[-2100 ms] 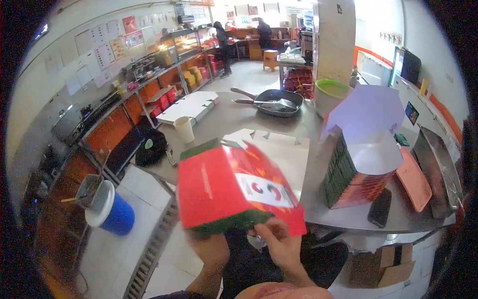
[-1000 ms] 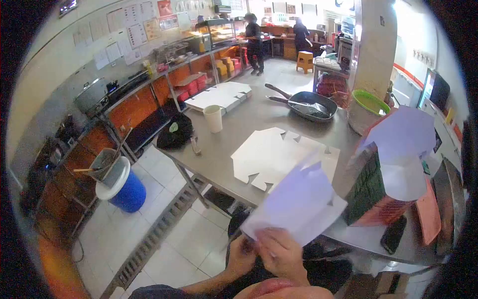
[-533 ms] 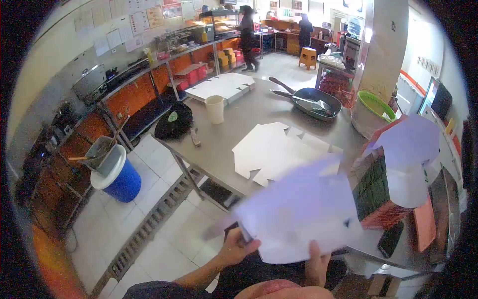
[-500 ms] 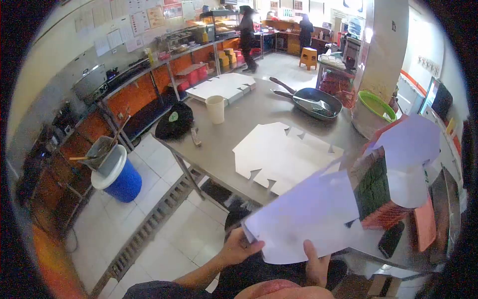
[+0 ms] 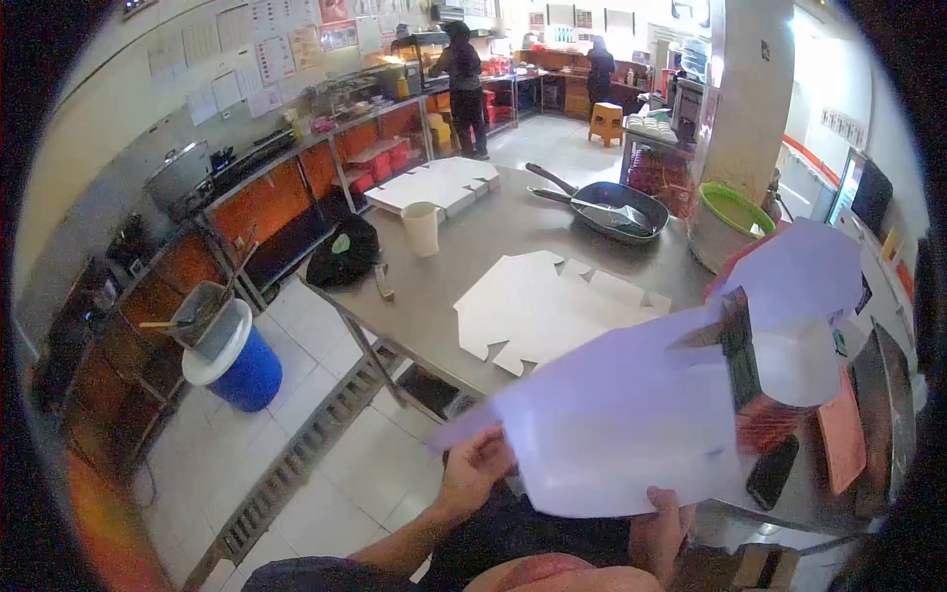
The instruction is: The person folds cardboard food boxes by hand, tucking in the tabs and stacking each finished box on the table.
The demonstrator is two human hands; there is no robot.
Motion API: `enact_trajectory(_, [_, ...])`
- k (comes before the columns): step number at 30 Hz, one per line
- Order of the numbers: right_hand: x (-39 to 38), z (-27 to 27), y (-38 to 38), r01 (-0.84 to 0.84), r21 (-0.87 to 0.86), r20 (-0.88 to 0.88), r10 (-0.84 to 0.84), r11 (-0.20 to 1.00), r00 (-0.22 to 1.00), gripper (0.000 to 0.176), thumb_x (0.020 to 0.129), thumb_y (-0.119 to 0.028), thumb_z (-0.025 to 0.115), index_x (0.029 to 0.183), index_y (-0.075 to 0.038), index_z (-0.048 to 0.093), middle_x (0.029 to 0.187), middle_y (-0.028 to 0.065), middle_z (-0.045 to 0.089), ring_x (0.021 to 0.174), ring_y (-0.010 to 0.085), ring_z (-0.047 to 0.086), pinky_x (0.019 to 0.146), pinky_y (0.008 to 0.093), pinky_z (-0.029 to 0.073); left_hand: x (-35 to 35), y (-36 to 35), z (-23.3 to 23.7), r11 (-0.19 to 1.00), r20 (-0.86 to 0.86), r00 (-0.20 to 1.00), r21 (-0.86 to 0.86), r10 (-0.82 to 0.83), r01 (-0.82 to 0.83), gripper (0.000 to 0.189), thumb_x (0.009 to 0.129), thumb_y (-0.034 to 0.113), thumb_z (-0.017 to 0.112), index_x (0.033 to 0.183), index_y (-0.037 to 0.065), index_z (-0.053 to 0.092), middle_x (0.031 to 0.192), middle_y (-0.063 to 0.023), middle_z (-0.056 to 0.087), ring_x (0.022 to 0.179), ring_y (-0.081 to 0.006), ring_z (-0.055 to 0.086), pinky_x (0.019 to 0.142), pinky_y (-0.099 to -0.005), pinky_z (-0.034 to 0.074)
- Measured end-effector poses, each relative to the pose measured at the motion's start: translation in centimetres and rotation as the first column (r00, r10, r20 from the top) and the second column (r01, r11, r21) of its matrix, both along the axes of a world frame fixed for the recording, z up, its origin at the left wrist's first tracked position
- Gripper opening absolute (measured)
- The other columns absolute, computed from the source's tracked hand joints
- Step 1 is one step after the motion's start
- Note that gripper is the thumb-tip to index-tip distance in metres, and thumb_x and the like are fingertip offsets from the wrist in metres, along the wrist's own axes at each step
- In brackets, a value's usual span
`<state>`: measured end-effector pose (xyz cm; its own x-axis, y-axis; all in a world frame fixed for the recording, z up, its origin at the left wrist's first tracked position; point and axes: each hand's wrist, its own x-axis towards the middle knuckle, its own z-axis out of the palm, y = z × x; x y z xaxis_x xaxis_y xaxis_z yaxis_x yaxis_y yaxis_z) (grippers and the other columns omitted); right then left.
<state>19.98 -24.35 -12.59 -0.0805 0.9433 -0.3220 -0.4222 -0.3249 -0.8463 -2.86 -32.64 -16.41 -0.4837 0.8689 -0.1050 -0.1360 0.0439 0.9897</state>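
A white cardboard box blank (image 5: 631, 424) is held up at the table's near edge, its large panel tilted toward me. My left hand (image 5: 476, 474) is closed on its left edge, where a flap sticks out to the left. My right hand (image 5: 663, 528) grips the lower right edge, thumb on the near face and the other fingers hidden behind. Beyond it, another white blank (image 5: 552, 301) lies flat on the steel table. To the right stands a stack of blanks (image 5: 774, 424) with red and dark edges, partly covered by the held one.
On the steel table (image 5: 414, 311) are a paper cup (image 5: 421, 229), a pile of white blanks (image 5: 439, 185), a black bag (image 5: 343, 249), a frying pan (image 5: 621, 212), a green-rimmed bucket (image 5: 735, 212) and a black phone (image 5: 772, 472). A blue bin (image 5: 247, 370) stands left. Two people are farther back.
The held blank has turned more toward me, and a flap now sticks out left by my left hand. My right hand has shifted right. A person at the back has moved left and nearer.
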Motion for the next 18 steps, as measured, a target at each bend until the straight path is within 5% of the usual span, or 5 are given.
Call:
enact_trajectory(3, [-0.5, -5.8, -0.4, 0.212, 0.173, 0.165, -0.24, 0.962, 0.957, 0.051, 0.083, -0.01, 0.058, 0.13, -0.002, 0.04, 0.123, 0.0174, 0.048, 0.103, 0.0245, 0.055, 0.087, 0.0373, 0.047, 2.8, 1.5, 0.2, 0.895, 0.169, 0.982, 0.42, 0.085, -0.149, 0.067, 0.081, 0.016, 0.071, 0.136, 0.003, 0.034, 0.135, -0.0105, 0.042, 0.12, -0.022, 0.045, 0.096, -0.0362, 0.043])
enact_trajectory(5, [-1.6, -9.0, -1.8, 0.284, 0.568, -0.576, 0.128, 0.773, 0.807, 0.058, 0.084, -0.012, 0.06, 0.136, -0.002, 0.036, 0.127, 0.0182, 0.047, 0.11, 0.0254, 0.052, 0.095, 0.0381, 0.042, 4.2, 1.2, 2.0, 0.86, 0.187, 0.982, 0.493, 0.041, -0.13, 0.077, 0.079, 0.027, 0.073, 0.138, 0.004, 0.029, 0.139, -0.0102, 0.036, 0.124, -0.0241, 0.04, 0.1, -0.0395, 0.037])
enact_trajectory(11, [-6.4, -0.1, -1.7, -0.54, 0.835, 0.55, -0.2, 0.105, 0.811, 0.05, 0.083, -0.003, 0.062, 0.13, -0.011, 0.048, 0.142, 0.0216, 0.036, 0.135, 0.0389, 0.028, 0.109, 0.0462, 0.025, 4.9, -3.1, -1.9, 0.692, 0.232, 0.95, 0.722, -0.207, -0.026, 0.076, 0.075, 0.035, 0.075, 0.132, 0.003, 0.037, 0.128, -0.0088, 0.047, 0.117, -0.023, 0.047, 0.098, -0.0415, 0.037])
enact_trajectory(13, [-6.2, -0.1, -1.8, -0.543, 0.833, 0.551, -0.086, 0.105, 0.83, 0.051, 0.081, -0.001, 0.065, 0.128, -0.014, 0.05, 0.14, 0.0228, 0.038, 0.134, 0.0418, 0.028, 0.109, 0.048, 0.025, 5.2, -4.3, 7.7, 0.953, 0.373, 0.898, 0.097, 0.233, -0.288, 0.054, 0.076, 0.022, 0.075, 0.118, 0.003, 0.048, 0.107, -0.0072, 0.06, 0.095, -0.0208, 0.058, 0.083, -0.0374, 0.047])
enact_trajectory(18, [-6.5, 1.9, -2.0, -0.299, 0.938, 0.27, 0.171, 0.175, 0.948, 0.051, 0.076, 0.001, 0.07, 0.123, -0.008, 0.052, 0.134, 0.0242, 0.045, 0.131, 0.0417, 0.034, 0.106, 0.0494, 0.032, 2.2, -3.4, 4.5, 0.857, 0.376, 0.926, 0.476, 0.005, -0.198, 0.044, 0.076, 0.003, 0.069, 0.116, 0.003, 0.049, 0.099, -0.0065, 0.061, 0.081, -0.0177, 0.061, 0.073, -0.0344, 0.051])
